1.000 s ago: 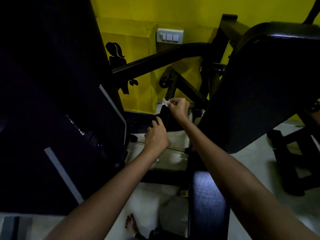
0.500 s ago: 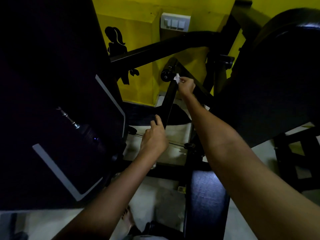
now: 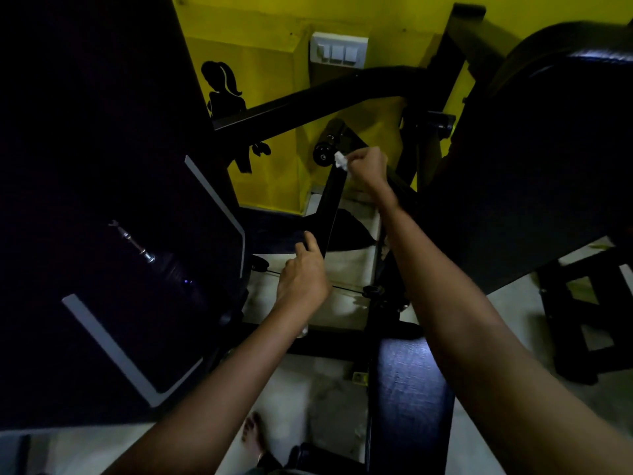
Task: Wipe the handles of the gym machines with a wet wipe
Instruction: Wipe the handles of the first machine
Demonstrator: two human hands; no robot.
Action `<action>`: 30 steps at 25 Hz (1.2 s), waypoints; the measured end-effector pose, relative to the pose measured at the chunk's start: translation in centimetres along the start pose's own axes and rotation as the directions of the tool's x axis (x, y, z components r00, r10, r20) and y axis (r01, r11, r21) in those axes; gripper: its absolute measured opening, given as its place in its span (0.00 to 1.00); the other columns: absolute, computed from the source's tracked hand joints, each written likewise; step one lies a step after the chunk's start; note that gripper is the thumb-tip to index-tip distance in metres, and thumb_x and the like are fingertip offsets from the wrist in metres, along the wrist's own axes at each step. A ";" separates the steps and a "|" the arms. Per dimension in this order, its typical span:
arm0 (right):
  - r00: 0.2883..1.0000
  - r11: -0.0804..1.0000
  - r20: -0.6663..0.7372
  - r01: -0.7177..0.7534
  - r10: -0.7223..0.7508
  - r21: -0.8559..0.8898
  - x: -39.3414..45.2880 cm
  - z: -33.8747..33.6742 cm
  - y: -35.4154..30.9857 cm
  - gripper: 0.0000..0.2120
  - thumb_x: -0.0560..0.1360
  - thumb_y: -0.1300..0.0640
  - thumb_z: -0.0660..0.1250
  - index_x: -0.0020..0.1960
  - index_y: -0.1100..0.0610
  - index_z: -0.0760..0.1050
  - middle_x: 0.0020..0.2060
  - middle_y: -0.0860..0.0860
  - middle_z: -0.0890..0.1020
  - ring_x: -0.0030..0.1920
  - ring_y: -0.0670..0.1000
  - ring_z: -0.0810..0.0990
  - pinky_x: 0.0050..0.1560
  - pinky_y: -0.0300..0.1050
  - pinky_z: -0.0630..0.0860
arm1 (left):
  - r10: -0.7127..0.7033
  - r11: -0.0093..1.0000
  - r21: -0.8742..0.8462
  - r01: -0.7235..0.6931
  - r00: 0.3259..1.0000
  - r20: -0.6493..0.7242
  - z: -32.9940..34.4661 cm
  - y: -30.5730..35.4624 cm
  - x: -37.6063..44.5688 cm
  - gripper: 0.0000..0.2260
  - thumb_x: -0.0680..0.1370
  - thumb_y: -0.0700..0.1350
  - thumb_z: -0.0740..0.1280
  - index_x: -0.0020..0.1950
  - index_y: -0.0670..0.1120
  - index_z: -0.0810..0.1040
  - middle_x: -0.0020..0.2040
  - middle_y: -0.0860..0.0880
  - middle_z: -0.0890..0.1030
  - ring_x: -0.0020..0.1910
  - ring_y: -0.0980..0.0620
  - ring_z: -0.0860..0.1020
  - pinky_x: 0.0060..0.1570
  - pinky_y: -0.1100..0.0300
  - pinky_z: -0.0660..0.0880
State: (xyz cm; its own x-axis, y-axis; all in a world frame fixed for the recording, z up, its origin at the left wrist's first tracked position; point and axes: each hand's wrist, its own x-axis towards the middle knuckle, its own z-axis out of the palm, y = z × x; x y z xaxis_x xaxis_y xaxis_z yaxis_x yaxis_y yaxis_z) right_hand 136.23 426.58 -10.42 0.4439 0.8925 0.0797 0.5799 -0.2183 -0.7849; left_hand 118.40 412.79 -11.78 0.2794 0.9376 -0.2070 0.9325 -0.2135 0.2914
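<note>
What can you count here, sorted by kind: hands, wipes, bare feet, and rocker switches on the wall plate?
Hands: 2, the left hand and the right hand
Wet wipe: 1
Bare foot: 1
Switches on the wall plate: 3
Total: 7

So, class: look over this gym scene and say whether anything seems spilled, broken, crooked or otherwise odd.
Nothing stands out. The right hand pinches a white wet wipe beside the black roller handle, while the left hand rests on the machine's slanted bar. The dim light hides much detail.
</note>
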 end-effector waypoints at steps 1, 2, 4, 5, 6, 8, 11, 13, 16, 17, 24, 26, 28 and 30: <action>0.999 1.000 -0.032 -0.017 0.017 -0.014 0.7 0.4 -0.1 0.10 0.76 0.63 0.64 0.51 0.66 0.81 0.46 0.61 0.83 0.41 0.55 0.80 0.43 0.46 0.77 | 0.002 1.000 -0.003 -0.002 1.000 0.001 0.0 0.0 0.0 0.36 0.78 0.40 0.63 0.77 0.41 0.43 0.71 0.41 0.62 0.61 0.42 0.73 0.52 0.54 0.72; 0.999 0.999 -0.032 -0.031 0.030 -0.026 1.1 0.9 -0.1 0.10 0.76 0.62 0.64 0.53 0.66 0.80 0.49 0.61 0.82 0.44 0.54 0.80 0.45 0.45 0.76 | 0.005 1.000 -0.008 -0.005 1.000 0.003 -0.1 0.0 0.0 0.36 0.78 0.40 0.63 0.77 0.41 0.42 0.71 0.40 0.62 0.61 0.42 0.73 0.52 0.54 0.72; 0.999 0.998 0.000 -0.036 0.036 -0.041 1.6 1.9 0.0 0.11 0.76 0.62 0.65 0.55 0.66 0.79 0.52 0.61 0.81 0.49 0.53 0.79 0.49 0.43 0.76 | 0.018 1.000 -0.018 -0.018 1.000 0.005 -0.2 -0.1 0.0 0.35 0.78 0.40 0.63 0.77 0.41 0.42 0.70 0.40 0.62 0.60 0.42 0.73 0.51 0.55 0.72; 1.000 0.997 0.021 -0.016 0.018 -0.075 1.7 2.0 0.1 0.10 0.76 0.64 0.64 0.55 0.67 0.79 0.53 0.62 0.80 0.52 0.54 0.79 0.52 0.45 0.77 | 0.025 0.999 -0.023 -0.025 1.000 0.003 -0.2 -0.1 -0.1 0.35 0.78 0.39 0.63 0.77 0.41 0.43 0.70 0.40 0.62 0.60 0.42 0.73 0.51 0.55 0.72; 0.998 0.992 0.052 0.025 -0.019 -0.124 1.8 2.0 0.1 0.10 0.76 0.66 0.63 0.55 0.67 0.78 0.54 0.63 0.80 0.55 0.56 0.78 0.55 0.47 0.76 | 0.029 0.999 -0.025 -0.029 1.000 0.000 -0.3 -0.1 -0.1 0.35 0.78 0.39 0.62 0.77 0.41 0.43 0.70 0.40 0.62 0.60 0.42 0.74 0.50 0.55 0.72; 0.985 0.959 0.146 0.130 -0.095 -0.252 1.2 1.9 -0.4 0.11 0.76 0.67 0.62 0.56 0.67 0.78 0.55 0.63 0.79 0.56 0.58 0.77 0.56 0.48 0.76 | 0.026 1.000 -0.017 -0.026 1.000 -0.003 -0.4 0.0 -0.2 0.34 0.77 0.37 0.62 0.77 0.41 0.44 0.70 0.40 0.62 0.60 0.41 0.73 0.49 0.54 0.72; 0.954 0.871 0.272 0.240 -0.129 -0.429 -0.8 2.4 -1.8 0.11 0.77 0.65 0.61 0.57 0.67 0.77 0.55 0.63 0.78 0.54 0.60 0.77 0.55 0.52 0.76 | 0.010 1.000 -0.019 -0.009 1.000 0.019 -0.6 0.1 -0.4 0.34 0.77 0.37 0.61 0.76 0.41 0.44 0.71 0.40 0.61 0.62 0.40 0.71 0.51 0.53 0.71; 0.934 0.812 0.335 0.291 -0.126 -0.506 -2.3 2.6 -2.8 0.12 0.77 0.65 0.60 0.57 0.67 0.76 0.54 0.63 0.78 0.53 0.61 0.77 0.53 0.52 0.76 | -0.003 1.000 -0.026 0.004 0.999 0.035 -0.9 0.3 -0.6 0.34 0.78 0.38 0.62 0.76 0.41 0.44 0.72 0.40 0.60 0.64 0.40 0.70 0.53 0.53 0.71; 0.902 0.732 0.407 0.372 -0.140 -0.571 -4.2 2.6 -3.7 0.14 0.77 0.66 0.58 0.60 0.66 0.75 0.57 0.61 0.78 0.56 0.60 0.77 0.56 0.51 0.75 | 0.005 0.999 -0.035 -0.004 1.000 0.024 -1.1 0.2 -0.7 0.33 0.77 0.38 0.63 0.76 0.40 0.47 0.71 0.38 0.62 0.63 0.40 0.72 0.48 0.54 0.71; 0.888 0.707 0.436 0.402 -0.146 -0.582 -5.0 2.6 -3.9 0.14 0.77 0.66 0.57 0.60 0.65 0.75 0.57 0.61 0.78 0.57 0.60 0.77 0.57 0.51 0.74 | 0.018 0.999 -0.045 -0.017 1.000 0.015 -1.1 0.2 -0.8 0.32 0.77 0.38 0.64 0.74 0.39 0.50 0.69 0.38 0.64 0.61 0.39 0.73 0.45 0.54 0.70; 0.834 0.724 0.476 0.508 -0.280 -0.466 -10.7 1.0 -3.9 0.16 0.76 0.69 0.57 0.58 0.63 0.78 0.56 0.60 0.80 0.57 0.59 0.77 0.53 0.43 0.69 | 0.044 0.999 0.006 -0.043 0.999 -0.033 -1.8 -0.3 -3.1 0.29 0.75 0.47 0.67 0.70 0.39 0.59 0.68 0.41 0.66 0.64 0.40 0.70 0.56 0.48 0.69; 0.814 0.721 0.487 0.540 -0.316 -0.434 -12.5 0.6 -3.9 0.16 0.76 0.69 0.57 0.58 0.63 0.78 0.56 0.60 0.80 0.57 0.59 0.77 0.52 0.43 0.68 | 0.024 0.998 0.057 -0.020 0.998 -0.057 -1.4 -0.9 -4.5 0.31 0.75 0.52 0.66 0.71 0.39 0.57 0.68 0.42 0.65 0.65 0.40 0.68 0.58 0.48 0.69; 0.814 0.762 0.460 0.536 -0.354 -0.362 -14.3 0.4 -3.6 0.15 0.76 0.69 0.57 0.58 0.63 0.78 0.55 0.61 0.80 0.56 0.60 0.77 0.51 0.43 0.68 | 0.040 0.999 0.015 -0.039 0.994 -0.103 -0.6 -1.8 -5.9 0.34 0.75 0.53 0.67 0.73 0.39 0.55 0.69 0.42 0.64 0.66 0.41 0.68 0.58 0.49 0.70; 0.824 0.822 0.395 0.518 -0.405 -0.236 -16.4 0.4 -2.5 0.15 0.75 0.71 0.58 0.57 0.64 0.79 0.52 0.63 0.80 0.53 0.60 0.78 0.49 0.45 0.70 | 0.104 0.992 -0.055 -0.115 0.980 -0.169 0.0 -2.7 -7.0 0.35 0.75 0.51 0.67 0.75 0.39 0.52 0.71 0.42 0.61 0.66 0.41 0.67 0.59 0.51 0.70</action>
State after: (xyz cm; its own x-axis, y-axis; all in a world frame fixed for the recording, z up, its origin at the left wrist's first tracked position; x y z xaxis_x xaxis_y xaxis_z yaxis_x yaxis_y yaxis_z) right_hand 127.20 412.61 -10.06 -0.1392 0.9802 0.1410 0.8679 0.1893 -0.4593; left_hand 113.94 406.81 -11.11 0.3324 0.9430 -0.0142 0.8802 -0.3048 0.3638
